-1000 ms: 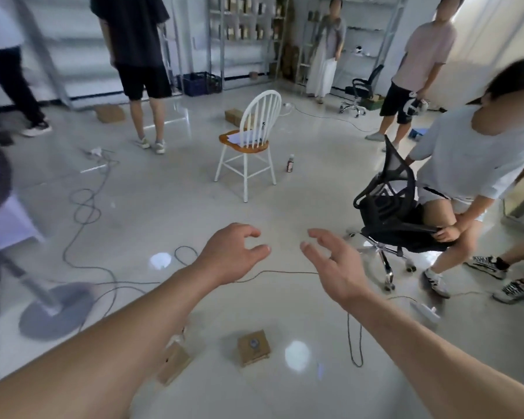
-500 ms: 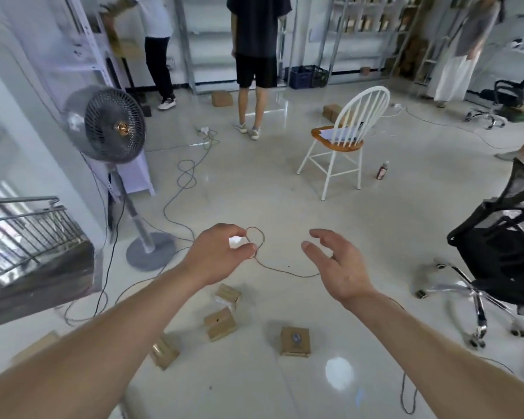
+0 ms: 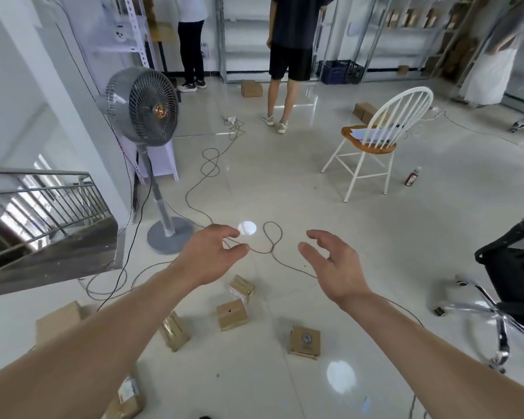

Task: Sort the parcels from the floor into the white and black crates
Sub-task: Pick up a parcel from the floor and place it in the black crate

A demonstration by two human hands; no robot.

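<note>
On the floor point(image 3: 300, 195), nearest: labelled parcel point(image 3: 124, 397), print too blurred to read. Next: marked parcel point(image 3: 304, 341), lying flat by the right forearm, round emblem illegible. Three small parcels point(image 3: 233, 314) cluster between the forearms, closer to the left. Past them: left hand point(image 3: 209, 255) and right hand point(image 3: 333, 264), both empty, fingers loosely spread. All parcels lie below the hands, bodyward. Beyond: cable point(image 3: 273, 237), fan point(image 3: 142, 105), chair point(image 3: 375, 137). White and black crates: not in view.
</note>
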